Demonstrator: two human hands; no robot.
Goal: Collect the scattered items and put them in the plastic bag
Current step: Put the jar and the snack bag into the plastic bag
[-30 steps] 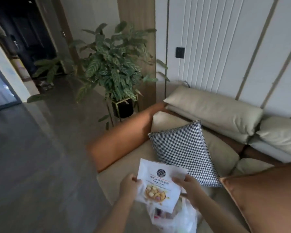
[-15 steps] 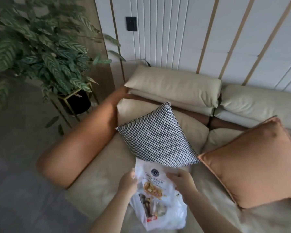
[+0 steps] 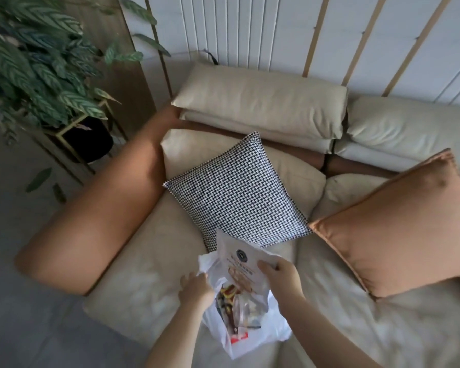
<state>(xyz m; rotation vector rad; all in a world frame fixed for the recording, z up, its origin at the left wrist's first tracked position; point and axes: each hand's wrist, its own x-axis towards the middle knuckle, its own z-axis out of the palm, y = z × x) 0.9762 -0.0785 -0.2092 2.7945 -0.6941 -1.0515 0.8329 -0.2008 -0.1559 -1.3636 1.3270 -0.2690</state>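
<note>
White plastic bag (image 3: 252,333): lying on the beige sofa seat (image 3: 149,293), mouth facing up, with several packets showing through its thin wall.
Snack packet (image 3: 241,261): standing tilted in the bag's mouth, lower half inside, upper half sticking out in front of the checked cushion (image 3: 237,192).
Left hand (image 3: 197,290): gripping the bag's left rim, fingers curled around the plastic.
Right hand (image 3: 283,277): pinching the packet's right edge, thumb lying on its printed face.
Orange cushion (image 3: 398,229): leaning on the seat, right of the bag and apart from it.
Potted plant (image 3: 37,65): standing beside the sofa's orange armrest (image 3: 101,208).
</note>
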